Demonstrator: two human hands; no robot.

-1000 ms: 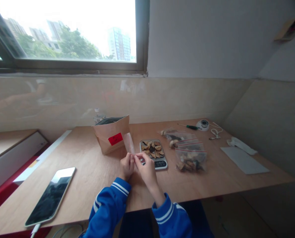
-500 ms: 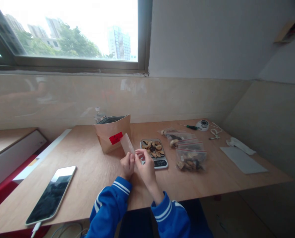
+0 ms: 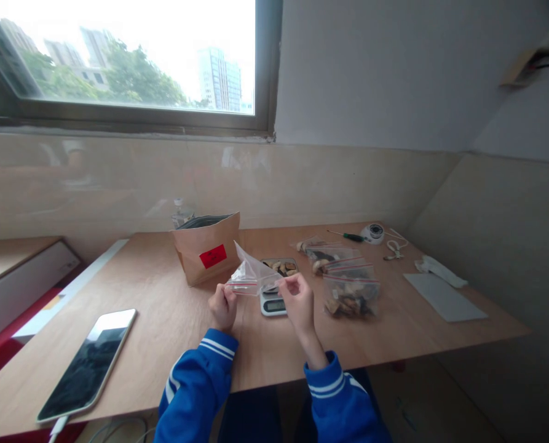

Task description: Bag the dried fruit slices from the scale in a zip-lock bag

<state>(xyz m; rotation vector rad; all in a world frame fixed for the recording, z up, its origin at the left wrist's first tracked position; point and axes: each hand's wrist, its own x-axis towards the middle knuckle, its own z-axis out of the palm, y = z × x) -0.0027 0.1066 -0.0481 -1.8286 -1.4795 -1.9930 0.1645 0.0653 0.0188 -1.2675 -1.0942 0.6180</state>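
Observation:
A clear zip-lock bag [image 3: 252, 269] with a red line along its mouth is stretched between my two hands. My left hand [image 3: 223, 307] pinches its left side, thumb on top, and my right hand [image 3: 299, 303] pinches the right side between thumb and fingers. The bag looks unfilled. Behind it stands a small digital scale [image 3: 274, 306], partly covered by the bag and my right hand. Brown dried slices that look like mushroom [image 3: 289, 268] lie on its plate. To the right, several filled zip-lock bags [image 3: 351, 296] of similar pieces overlap on the table.
An open brown paper pouch [image 3: 190, 257] with a red label stands behind my left hand, a clear bottle [image 3: 181, 215] behind it. A phone [image 3: 90, 363] on a cable lies left. Further right are a screwdriver [image 3: 351, 237], a white dome camera [image 3: 374, 232] and a white sheet [image 3: 444, 298].
My hands have moved apart, the right one to the right and the left one slightly left. The bag, earlier narrow and bunched between them, is now spread wide, covering part of the scale.

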